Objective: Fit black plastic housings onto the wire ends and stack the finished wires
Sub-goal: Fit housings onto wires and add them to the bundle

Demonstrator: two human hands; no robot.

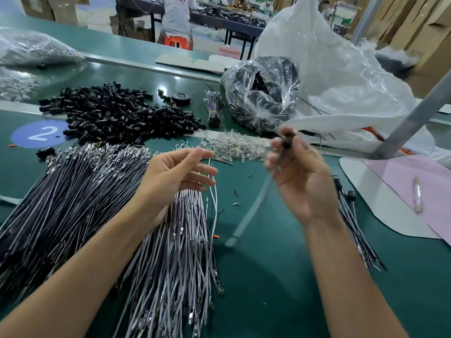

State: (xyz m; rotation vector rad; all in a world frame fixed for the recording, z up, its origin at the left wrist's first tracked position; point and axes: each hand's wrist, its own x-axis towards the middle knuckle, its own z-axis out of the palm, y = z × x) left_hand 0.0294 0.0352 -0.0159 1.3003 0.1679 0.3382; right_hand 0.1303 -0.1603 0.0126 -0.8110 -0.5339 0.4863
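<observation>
My right hand point(296, 176) is raised over the green table, pinching a black plastic housing point(287, 140) at its fingertips. A blurred white wire point(251, 211) trails down from that hand toward the table. My left hand point(175, 176) hovers with fingers spread and nothing in it, just above a pile of white wires point(175, 252). A bigger heap of black wires point(61, 191) lies to the left. Loose black housings point(117, 113) are piled beyond the hands. A small stack of finished wires point(353, 223) lies to the right of my right forearm.
A heap of clear small parts point(231, 145) lies ahead of the hands. A clear bag of black parts point(263, 91) and a large white plastic bag point(341, 76) stand at the back right. A tied wire bundle point(214, 108) and a tape roll point(181, 96) sit nearby. A person works at another table far back.
</observation>
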